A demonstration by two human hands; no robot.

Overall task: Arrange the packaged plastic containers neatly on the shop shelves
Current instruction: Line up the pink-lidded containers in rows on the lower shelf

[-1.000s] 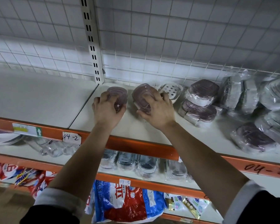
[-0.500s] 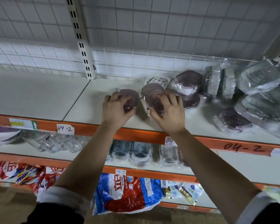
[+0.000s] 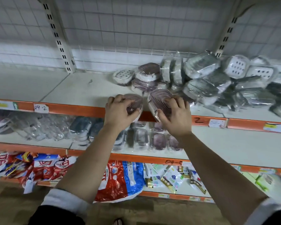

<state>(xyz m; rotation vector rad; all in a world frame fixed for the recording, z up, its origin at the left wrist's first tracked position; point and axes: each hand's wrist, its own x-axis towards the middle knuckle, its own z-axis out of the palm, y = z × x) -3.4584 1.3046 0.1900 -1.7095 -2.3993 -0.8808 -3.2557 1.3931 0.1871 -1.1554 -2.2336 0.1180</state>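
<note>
Since the earlier frame both hands have drawn their loads from the middle of the white upper shelf [image 3: 88, 88] toward its front, and the two containers now overhang the orange front rail [image 3: 81, 109]. The left hand [image 3: 118, 111] curls over the left purple-tinted oval plastic container in clear wrap [image 3: 134, 103]. The right hand [image 3: 175, 116] curls over the right purple-tinted oval container [image 3: 159, 99], thumb at its near rim. Each grip is thus closed on one container, and the two lie just beside each other with a narrow gap between. Behind and to the right lies a loose heap of wrapped grey and white containers [image 3: 201, 78]. On the shelf below stands a row of wrapped containers [image 3: 157, 140]. The step appears to be a transfer, probably to that lower row. To do it well, hold the rigid rim rather than the slippery film, clear the rail before lowering, and set each container flush with its neighbours.
</note>
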